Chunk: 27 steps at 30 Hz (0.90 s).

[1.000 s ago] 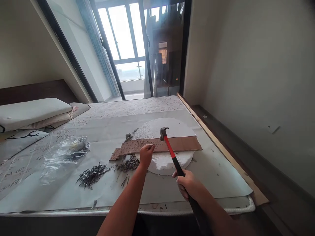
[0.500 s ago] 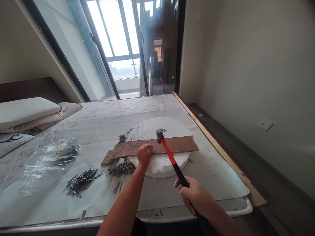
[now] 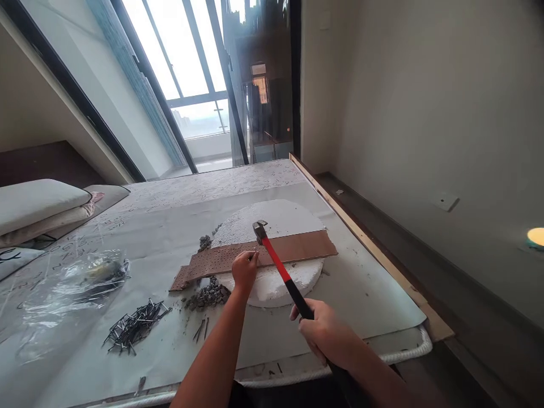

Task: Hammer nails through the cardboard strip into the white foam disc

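My right hand (image 3: 321, 330) is wrapped round the black grip of a claw hammer (image 3: 278, 265) with a red shaft. The hammer's head hangs just above and beside the fingertips of my left hand (image 3: 245, 271). Those fingertips are closed in a pinch on a nail (image 3: 255, 250), of which only a little shows, at the brown board (image 3: 297, 246). Rows of small dark dots cover the board's left part, while its right part is plain. Beneath the board lies a round white foam slab (image 3: 272, 285).
A pile of nails (image 3: 136, 327) and a few loose nails (image 3: 201, 328) lie on the sheet left of my forearm. Grey rubble (image 3: 210, 293) borders the slab. Further left are a clear plastic bag (image 3: 80, 289) and pillows (image 3: 42, 204). A wooden strip (image 3: 361, 237) edges the right side.
The hammer's head has moved left, closer to my left fingertips. My left hand keeps its pinch at the board. The whole view has shifted slightly.
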Each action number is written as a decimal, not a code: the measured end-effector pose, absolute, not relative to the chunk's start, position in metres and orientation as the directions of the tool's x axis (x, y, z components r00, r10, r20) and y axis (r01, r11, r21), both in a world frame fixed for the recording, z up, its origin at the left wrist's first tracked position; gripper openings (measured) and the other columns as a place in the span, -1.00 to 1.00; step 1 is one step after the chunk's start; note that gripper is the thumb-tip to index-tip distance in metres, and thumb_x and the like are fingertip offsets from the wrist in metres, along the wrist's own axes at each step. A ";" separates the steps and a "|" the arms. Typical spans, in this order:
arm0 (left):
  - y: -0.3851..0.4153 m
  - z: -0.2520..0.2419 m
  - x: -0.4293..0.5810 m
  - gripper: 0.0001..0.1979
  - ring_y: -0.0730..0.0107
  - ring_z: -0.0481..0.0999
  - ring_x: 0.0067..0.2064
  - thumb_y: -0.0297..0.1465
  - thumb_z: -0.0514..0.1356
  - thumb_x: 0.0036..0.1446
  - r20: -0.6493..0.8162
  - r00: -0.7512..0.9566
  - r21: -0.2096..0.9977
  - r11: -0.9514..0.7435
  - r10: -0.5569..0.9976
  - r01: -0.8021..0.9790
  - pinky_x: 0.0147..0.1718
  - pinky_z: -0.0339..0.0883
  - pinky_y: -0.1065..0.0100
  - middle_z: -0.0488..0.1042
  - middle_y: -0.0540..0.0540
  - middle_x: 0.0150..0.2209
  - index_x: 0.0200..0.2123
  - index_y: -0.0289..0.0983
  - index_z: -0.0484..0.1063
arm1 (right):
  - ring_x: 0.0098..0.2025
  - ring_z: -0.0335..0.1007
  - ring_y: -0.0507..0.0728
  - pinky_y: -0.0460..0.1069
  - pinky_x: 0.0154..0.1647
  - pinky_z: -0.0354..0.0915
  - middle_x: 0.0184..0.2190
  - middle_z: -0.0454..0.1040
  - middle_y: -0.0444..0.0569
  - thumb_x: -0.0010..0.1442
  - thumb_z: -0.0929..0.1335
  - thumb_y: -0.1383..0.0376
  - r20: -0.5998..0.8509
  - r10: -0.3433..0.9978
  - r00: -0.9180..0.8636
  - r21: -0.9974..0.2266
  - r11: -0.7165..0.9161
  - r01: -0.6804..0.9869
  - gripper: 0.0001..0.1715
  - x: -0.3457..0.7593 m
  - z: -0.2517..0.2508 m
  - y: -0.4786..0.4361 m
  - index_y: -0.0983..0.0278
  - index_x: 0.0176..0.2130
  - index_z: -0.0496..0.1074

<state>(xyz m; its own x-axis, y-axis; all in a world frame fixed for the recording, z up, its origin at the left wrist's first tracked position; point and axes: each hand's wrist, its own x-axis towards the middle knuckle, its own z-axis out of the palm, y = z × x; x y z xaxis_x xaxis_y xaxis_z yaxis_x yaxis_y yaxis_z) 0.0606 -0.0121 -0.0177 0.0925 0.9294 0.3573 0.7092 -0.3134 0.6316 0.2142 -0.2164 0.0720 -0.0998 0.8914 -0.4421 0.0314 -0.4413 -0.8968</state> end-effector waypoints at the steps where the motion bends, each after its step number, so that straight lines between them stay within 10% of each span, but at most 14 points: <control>1: -0.013 -0.018 0.061 -0.74 0.31 0.48 -0.30 -0.25 0.09 0.10 0.360 0.094 0.623 -0.314 0.928 0.716 -0.36 0.21 0.39 0.53 -0.10 -0.39 -0.43 -0.25 0.52 | -0.82 -0.07 -0.04 -0.14 -0.75 -0.09 -0.90 -0.02 -0.38 -0.10 0.19 0.43 -0.438 0.895 -0.092 -0.899 -0.436 0.033 -0.76 0.214 0.073 -0.216 0.24 -0.33 0.22; 27: -0.020 -0.021 0.060 -0.67 0.31 0.44 -0.31 -0.29 0.03 0.16 0.396 0.176 0.505 -0.373 0.901 0.778 -0.30 0.22 0.36 0.49 -0.10 -0.44 -0.57 -0.24 0.42 | -0.81 -0.10 -0.06 -0.13 -0.78 -0.04 -0.80 -0.02 -0.34 -0.06 0.21 0.42 -0.371 0.924 -0.096 -0.928 -0.371 0.015 -0.89 0.207 0.074 -0.204 0.21 -0.46 0.14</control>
